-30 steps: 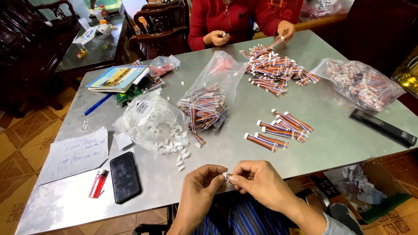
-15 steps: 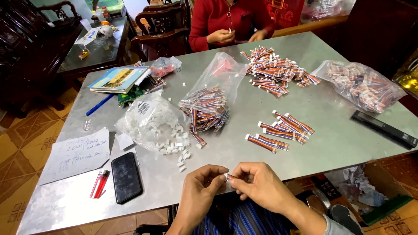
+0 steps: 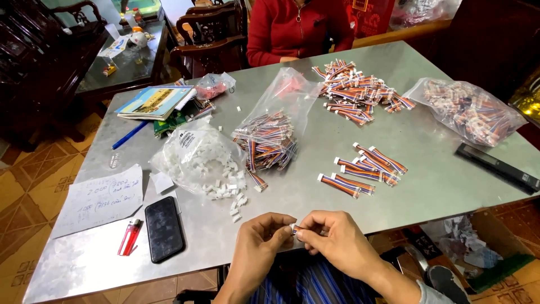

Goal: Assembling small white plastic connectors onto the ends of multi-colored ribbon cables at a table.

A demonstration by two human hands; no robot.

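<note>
Pinching white connector (image 3: 293, 228) (bagged spares (image 3: 199, 163) nearby)

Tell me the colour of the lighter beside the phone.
Red lighter, left of the black phone; head view.

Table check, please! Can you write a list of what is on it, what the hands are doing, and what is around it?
Surface: grey metal table, scattered with small parts.
Job's things: a small white plug pinched between both hands; loose white plugs spilling from a clear bag; striped wire bundles laid in a row.
Clutter: black phone, red lighter, written paper, blue pen, booklets.
Fingers: left hand and right hand meet at the table's near edge.
Cables: more wire bundles in bags and one loose pile.
Surroundings: a person in red opposite; dark wooden chairs.
</note>
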